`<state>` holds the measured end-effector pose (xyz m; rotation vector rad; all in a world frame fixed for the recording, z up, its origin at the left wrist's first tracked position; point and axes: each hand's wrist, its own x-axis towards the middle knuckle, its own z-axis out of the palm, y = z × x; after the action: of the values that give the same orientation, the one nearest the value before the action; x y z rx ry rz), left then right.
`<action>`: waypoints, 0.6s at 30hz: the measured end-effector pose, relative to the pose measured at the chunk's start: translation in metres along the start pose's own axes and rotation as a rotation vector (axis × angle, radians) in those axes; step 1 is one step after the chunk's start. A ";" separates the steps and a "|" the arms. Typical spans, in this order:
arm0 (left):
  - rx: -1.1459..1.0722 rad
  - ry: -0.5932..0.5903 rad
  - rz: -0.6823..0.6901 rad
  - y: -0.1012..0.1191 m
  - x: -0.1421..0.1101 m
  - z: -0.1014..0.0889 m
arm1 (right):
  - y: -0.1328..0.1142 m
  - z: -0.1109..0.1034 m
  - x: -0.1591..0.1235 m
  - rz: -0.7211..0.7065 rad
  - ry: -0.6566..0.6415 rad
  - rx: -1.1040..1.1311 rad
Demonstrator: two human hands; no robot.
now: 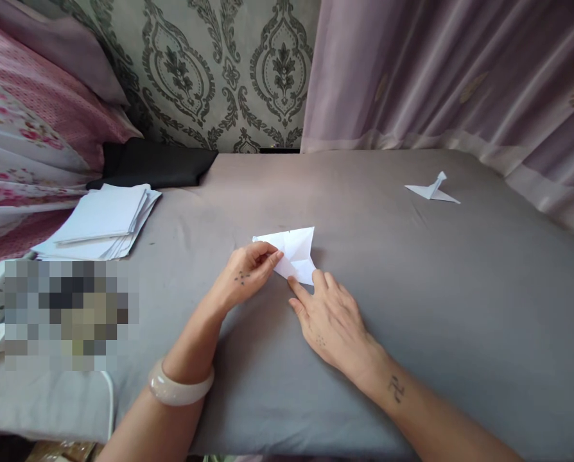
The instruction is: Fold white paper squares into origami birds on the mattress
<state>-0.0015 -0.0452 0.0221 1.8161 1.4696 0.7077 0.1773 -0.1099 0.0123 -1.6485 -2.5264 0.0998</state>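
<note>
A small white sheet of folded paper (pixel 299 247) with crease lines lies at the middle of the grey cloth surface. My left hand (pixel 248 269) pinches its left part between thumb and fingers, and that part is partly covered by the hand. At the paper's near right edge, my right hand (pixel 332 314) has its fingers spread, with the index fingertip touching the lower edge. The right thumb stands apart from the index finger, and nothing is gripped between them.
On the left lies a stack of white paper (pixel 101 218) beside a folded black cloth (pixel 156 163). A white folded paper bird (pixel 434 189) rests at the far right. A white cable (pixel 110 404) runs down the near left, below a blurred patch. Curtains (pixel 412 77) hang behind.
</note>
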 end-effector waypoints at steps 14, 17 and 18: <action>0.032 -0.154 0.319 0.013 0.002 0.008 | 0.009 0.001 -0.003 0.019 0.039 0.104; 0.079 -0.233 0.370 0.020 0.005 0.014 | 0.020 0.002 -0.004 0.067 0.040 0.217; 0.084 -0.261 0.382 0.021 0.006 0.017 | 0.024 0.002 -0.003 0.090 0.038 0.269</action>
<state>0.0254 -0.0445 0.0284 2.1903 1.0076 0.5654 0.1998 -0.1032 0.0070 -1.6366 -2.2915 0.3943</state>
